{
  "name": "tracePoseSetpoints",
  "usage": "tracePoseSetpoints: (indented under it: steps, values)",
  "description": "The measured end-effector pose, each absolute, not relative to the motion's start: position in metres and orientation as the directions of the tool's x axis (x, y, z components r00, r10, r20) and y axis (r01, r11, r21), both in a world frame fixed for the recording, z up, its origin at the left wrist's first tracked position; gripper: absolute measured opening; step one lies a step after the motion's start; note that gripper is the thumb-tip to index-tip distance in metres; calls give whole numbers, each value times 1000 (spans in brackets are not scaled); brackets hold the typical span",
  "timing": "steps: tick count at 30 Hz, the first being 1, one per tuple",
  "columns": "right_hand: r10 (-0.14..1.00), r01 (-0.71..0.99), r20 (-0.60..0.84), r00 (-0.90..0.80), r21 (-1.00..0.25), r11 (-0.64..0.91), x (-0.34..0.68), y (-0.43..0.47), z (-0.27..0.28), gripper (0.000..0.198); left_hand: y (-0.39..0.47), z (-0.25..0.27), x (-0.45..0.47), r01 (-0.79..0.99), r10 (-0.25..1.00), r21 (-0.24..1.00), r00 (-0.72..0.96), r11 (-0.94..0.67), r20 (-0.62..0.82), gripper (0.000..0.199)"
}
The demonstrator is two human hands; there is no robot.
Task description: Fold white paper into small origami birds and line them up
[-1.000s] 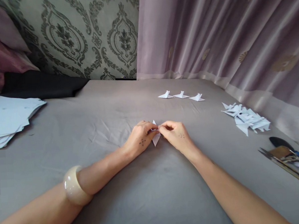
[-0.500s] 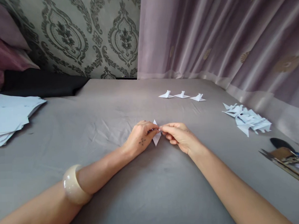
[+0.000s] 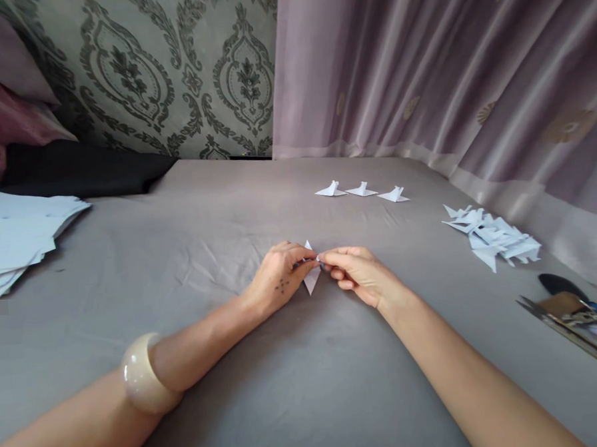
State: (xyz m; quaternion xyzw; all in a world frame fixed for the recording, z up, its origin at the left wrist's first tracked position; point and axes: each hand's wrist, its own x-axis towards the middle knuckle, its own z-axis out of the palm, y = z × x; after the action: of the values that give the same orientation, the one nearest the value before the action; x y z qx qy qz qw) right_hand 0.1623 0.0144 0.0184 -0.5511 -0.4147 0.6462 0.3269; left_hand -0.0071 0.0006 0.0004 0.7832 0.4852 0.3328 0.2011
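A small white folded-paper bird is between my hands over the grey sheet, its two pointed wings showing above and below my fingers. My left hand pinches its body from the left between thumb and fingers. From the right, the thumb and index finger of my right hand are closed on the bird's right tip, close to the left fingertips. My fingers hide most of the fold there. A cream bangle circles my left wrist.
Three finished-looking paper birds stand in a row behind my hands. A heap of paper birds lies to the right, with scissors nearer me. At left is a paper stack by a black cloth.
The view has shifted very slightly. Both hands keep the same pinch on the paper bird, and nothing else has visibly moved.
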Motion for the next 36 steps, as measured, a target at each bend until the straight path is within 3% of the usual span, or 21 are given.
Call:
tracePoseSetpoints:
  steps: [19, 29, 36]
  values:
    - [866, 92, -488, -109, -872, -480, 157, 10, 26, 16, 0, 3, -7, 607, 882, 640, 346, -471, 321, 16]
    - [829, 67, -511, -228, -858, -510, 168, 14, 23, 16, -2, 9, -7, 604, 891, 657, 343, -451, 297, 18]
    - [824, 57, -522, -221, -850, -524, 167, 14, 24, 17, -2, 9, -7, 588, 896, 679, 333, -440, 292, 20]
